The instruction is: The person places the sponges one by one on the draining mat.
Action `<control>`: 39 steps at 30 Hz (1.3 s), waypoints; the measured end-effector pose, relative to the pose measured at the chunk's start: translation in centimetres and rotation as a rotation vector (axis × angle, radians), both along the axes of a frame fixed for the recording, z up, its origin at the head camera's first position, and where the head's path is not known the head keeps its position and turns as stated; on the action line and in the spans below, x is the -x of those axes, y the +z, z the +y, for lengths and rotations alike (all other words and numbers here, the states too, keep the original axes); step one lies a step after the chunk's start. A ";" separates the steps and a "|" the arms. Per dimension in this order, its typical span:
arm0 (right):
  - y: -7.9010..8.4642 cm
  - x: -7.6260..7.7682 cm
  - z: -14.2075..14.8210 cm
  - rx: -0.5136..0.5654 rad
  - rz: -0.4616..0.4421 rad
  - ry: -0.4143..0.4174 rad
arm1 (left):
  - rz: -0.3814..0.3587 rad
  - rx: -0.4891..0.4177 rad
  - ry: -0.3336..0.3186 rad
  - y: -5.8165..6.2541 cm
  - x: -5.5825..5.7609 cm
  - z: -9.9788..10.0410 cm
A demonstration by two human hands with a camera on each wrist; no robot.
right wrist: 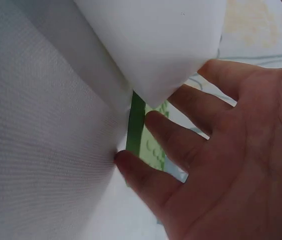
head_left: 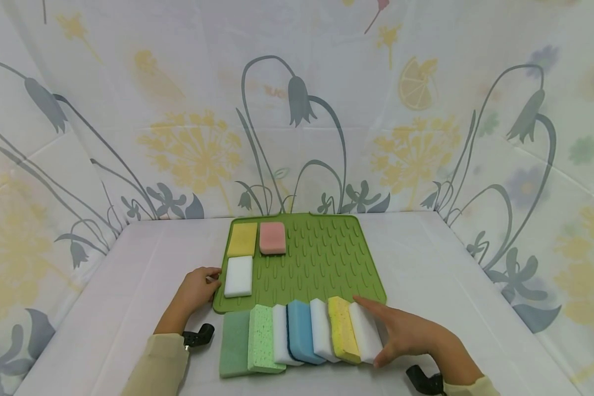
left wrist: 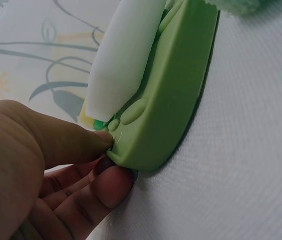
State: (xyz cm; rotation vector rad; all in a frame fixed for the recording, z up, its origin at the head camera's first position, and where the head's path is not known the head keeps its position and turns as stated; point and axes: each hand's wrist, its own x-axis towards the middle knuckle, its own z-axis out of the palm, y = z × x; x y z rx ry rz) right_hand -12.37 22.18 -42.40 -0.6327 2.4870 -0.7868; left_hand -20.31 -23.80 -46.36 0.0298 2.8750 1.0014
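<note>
In the head view my left hand (head_left: 198, 290) is at the left edge of a green ridged mat (head_left: 322, 258). The left wrist view shows thumb and fingertips pinching the mat's corner, beside a white sponge (left wrist: 126, 55) lying on it. My right hand (head_left: 410, 331) spans the white sponge (head_left: 365, 333) at the right end of a leaning row, thumb by its near end and index finger by its far end. In the right wrist view, that hand's fingers (right wrist: 180, 140) are spread and fairly straight, with upper fingertips at the sponge's edge.
On the mat's left side lie a yellow sponge (head_left: 242, 239), a pink sponge (head_left: 273, 238) and a white one (head_left: 238, 276). Along its front edge the row includes a dark green pad (head_left: 235, 344), a light green sponge (head_left: 266, 338), a blue sponge (head_left: 304, 333) and a yellow sponge (head_left: 343, 330).
</note>
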 end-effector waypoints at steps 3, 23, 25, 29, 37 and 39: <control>-0.1 0.0 0.0 -0.006 0.024 0.006 | 0.008 0.002 0.002 -0.2 0.1 -0.1; 0.5 -0.4 0.1 0.002 0.132 -0.009 | 0.001 0.014 0.005 -0.4 0.3 -0.2; 0.6 -0.4 0.2 0.006 0.131 -0.019 | -0.002 0.013 0.005 -0.4 0.3 -0.2; 0.7 -0.1 0.3 0.002 0.151 -0.030 | -0.014 0.000 0.003 -0.3 0.3 -0.1; 1.3 0.4 0.1 0.010 0.225 -0.042 | -0.028 -0.002 0.008 -0.2 0.3 0.0; 1.4 0.5 0.0 0.011 0.245 -0.036 | -0.028 -0.005 0.008 -0.2 0.3 0.0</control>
